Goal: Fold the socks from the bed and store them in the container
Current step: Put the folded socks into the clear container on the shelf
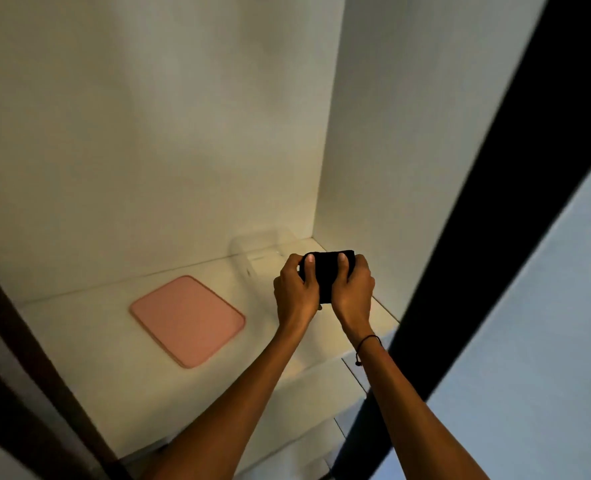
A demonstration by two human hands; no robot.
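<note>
Both your left hand (295, 292) and right hand (352, 292) have fingers closed around the folded black socks (328, 271), held above the clear container (252, 251), right of the pink lid (187, 320).

Two bare forearms in view, no sleeves visible — arms uncovered up to the frame edge. Left hand (295, 289): no rings, no watch, nails short and pale. Right hand (352, 289): same, short pale nails. Only item worn — thin black cord bracelet (368, 342) on the right wrist, small knotted end dangling.
</note>
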